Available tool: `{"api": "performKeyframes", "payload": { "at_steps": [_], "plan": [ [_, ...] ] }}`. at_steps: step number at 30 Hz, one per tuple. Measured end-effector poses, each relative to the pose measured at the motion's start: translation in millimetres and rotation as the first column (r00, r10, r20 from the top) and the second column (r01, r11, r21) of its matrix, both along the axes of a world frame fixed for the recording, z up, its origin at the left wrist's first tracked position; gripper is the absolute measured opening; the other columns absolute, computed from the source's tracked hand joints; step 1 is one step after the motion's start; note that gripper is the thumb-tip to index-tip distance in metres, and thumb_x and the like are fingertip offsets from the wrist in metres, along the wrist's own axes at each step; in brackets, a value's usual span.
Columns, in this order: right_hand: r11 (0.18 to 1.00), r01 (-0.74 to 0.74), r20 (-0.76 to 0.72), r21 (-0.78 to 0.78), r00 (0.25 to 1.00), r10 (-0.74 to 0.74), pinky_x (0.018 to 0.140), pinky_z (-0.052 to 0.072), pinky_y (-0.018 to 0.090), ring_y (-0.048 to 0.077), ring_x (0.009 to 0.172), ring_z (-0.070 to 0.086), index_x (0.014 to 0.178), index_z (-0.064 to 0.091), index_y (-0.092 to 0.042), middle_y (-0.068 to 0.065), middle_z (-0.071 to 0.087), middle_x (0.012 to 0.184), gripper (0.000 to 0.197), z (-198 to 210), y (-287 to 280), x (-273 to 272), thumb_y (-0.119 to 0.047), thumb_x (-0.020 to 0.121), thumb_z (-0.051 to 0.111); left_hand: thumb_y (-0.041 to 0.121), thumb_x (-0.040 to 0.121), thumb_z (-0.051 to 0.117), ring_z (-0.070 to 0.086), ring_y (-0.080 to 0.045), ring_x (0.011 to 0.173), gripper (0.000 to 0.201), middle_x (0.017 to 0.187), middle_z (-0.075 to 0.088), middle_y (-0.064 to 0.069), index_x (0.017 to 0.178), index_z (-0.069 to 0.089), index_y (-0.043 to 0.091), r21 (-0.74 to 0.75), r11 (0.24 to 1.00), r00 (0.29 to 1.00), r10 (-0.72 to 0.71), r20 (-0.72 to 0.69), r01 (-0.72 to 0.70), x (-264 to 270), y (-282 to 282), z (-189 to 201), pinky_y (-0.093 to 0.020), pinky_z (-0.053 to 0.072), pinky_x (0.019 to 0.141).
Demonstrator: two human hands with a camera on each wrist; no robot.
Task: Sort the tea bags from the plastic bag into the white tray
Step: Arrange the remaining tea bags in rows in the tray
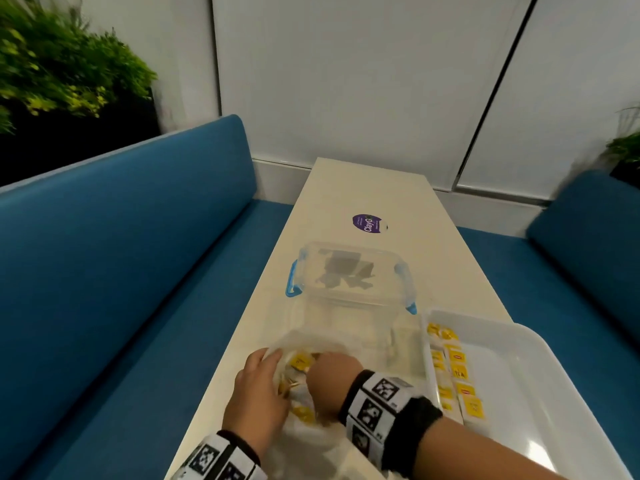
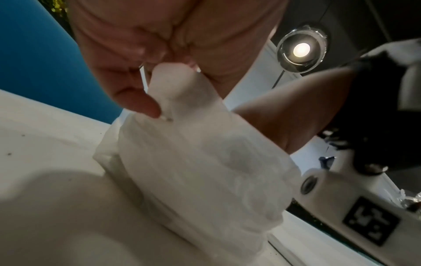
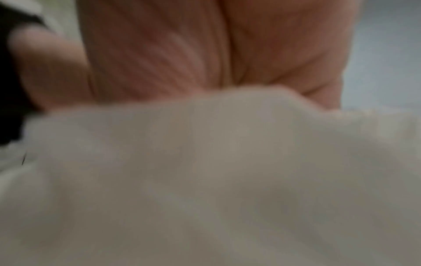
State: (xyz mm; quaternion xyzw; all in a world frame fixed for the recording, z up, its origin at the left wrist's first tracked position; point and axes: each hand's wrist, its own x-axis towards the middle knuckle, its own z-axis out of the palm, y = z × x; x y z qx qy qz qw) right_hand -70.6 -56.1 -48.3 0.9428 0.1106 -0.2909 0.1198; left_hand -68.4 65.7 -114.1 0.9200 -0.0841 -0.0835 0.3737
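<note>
Reaching into the bag for another tea bag

The left hand (image 1: 256,396) grips the plastic bag (image 1: 311,403) at the near table edge; the right hand (image 1: 329,375) reaches inside, its fingers hidden, grasp unclear. Next, judging by this: lift 1 tea bag right into the white tray (image 1: 554,393) beside the tea bags (image 1: 457,372).

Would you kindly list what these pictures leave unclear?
- Right hand fingertips: head view, hidden inside the plastic bag; right wrist view, blurred.
- Tea bags print in the white tray: too small.
- Clear box contents: dark, blurred shapes.
- Tray's near corner: cut off.
</note>
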Motion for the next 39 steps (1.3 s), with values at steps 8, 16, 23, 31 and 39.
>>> {"api": "performKeyframes", "payload": {
  "at_steps": [8, 16, 23, 31, 39],
  "plan": [
    [1.000, 0.003, 0.079, -0.031, 0.997, 0.000, 0.084, 0.046, 0.039, 0.033, 0.103, 0.059, 0.112, 0.060, -0.005, 0.013, 0.062, 0.113, 0.025, -35, 1, 7, -0.016, 0.092, 0.053, -0.004, 0.082, 0.048, 0.033, -0.016, 0.127, 0.065, 0.146, 0.026, 0.007, 0.139, 0.035, 0.025, -0.056, 0.998, 0.999, -0.011, 0.045, 0.013, -8, 4, 10, -0.017, 0.027, 0.097],
    [0.951, 0.076, 0.169, 0.299, 0.977, -0.131, 0.080, 0.046, 0.033, 0.032, 0.101, 0.058, 0.103, 0.062, -0.001, 0.016, 0.061, 0.108, 0.020, -12, -17, 12, 0.002, 0.086, 0.052, 0.006, 0.089, 0.050, 0.027, -0.017, 0.132, 0.064, 0.150, 0.018, 0.007, 0.144, 0.024, 0.027, -0.003, 1.000, 1.000, -0.031, 0.004, 0.031, -9, 2, 18, -0.022, 0.027, 0.104],
    [0.645, 0.179, 0.158, 0.743, 0.889, -0.429, 0.056, 0.034, 0.009, 0.008, 0.073, 0.048, 0.085, 0.069, -0.014, -0.008, 0.052, 0.074, 0.014, 8, -32, 15, -0.004, 0.075, 0.065, 0.013, 0.089, 0.054, 0.026, -0.018, 0.134, 0.065, 0.150, 0.019, 0.006, 0.145, 0.023, 0.026, 0.027, 0.999, 0.999, -0.036, 0.017, 0.035, -3, 2, 16, -0.023, 0.026, 0.105],
    [-0.055, 0.284, -0.255, 0.957, 0.736, -0.627, 0.052, 0.049, 0.017, 0.007, 0.055, 0.061, 0.066, 0.062, -0.010, -0.001, 0.063, 0.060, 0.022, 44, -52, 6, 0.009, 0.072, 0.072, 0.054, 0.078, 0.054, 0.028, -0.013, 0.131, 0.050, 0.143, 0.030, 0.010, 0.125, 0.043, 0.040, -0.267, 0.963, 0.980, 0.088, 0.176, -0.038, -18, 6, 47, -0.030, 0.029, 0.105],
    [-0.170, 0.031, -0.142, 0.985, 0.705, -0.695, 0.050, 0.048, 0.022, 0.013, 0.060, 0.060, 0.067, 0.064, -0.015, 0.001, 0.063, 0.069, 0.022, 84, -48, -30, 0.004, 0.072, 0.073, 0.069, 0.072, 0.041, 0.055, -0.035, 0.113, 0.072, 0.123, 0.062, -0.015, 0.120, 0.061, 0.020, -0.849, 0.228, 0.682, -0.513, -0.521, -0.477, -18, -50, 107, -0.046, 0.048, 0.087]
  ]
}}
